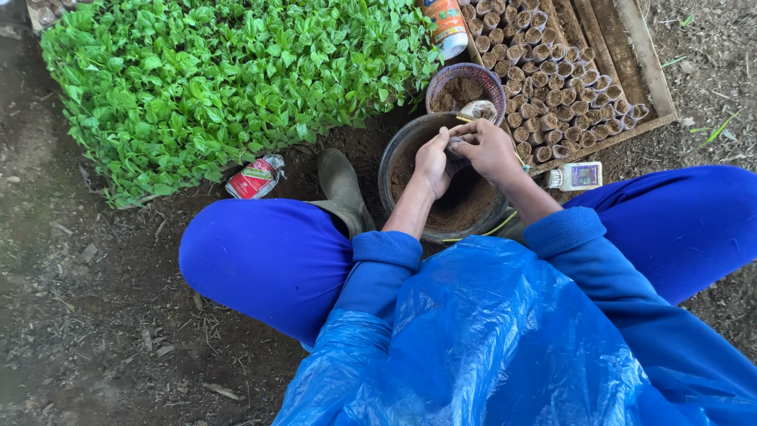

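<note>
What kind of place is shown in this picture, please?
Probably a plant nursery, on bare ground. A dense bed of green seedlings grows beside a wooden tray of small soil-filled pots, and both hands work over a bucket of soil.

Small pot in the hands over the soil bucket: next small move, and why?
Probably press the soil down. Both hands, left hand and right hand, cup the small pot over the soil bucket, and rows of filled pots already stand in the wooden tray beside it.

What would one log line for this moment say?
left hand + right hand: holding small pot | over soil bucket | seedlings left
</note>
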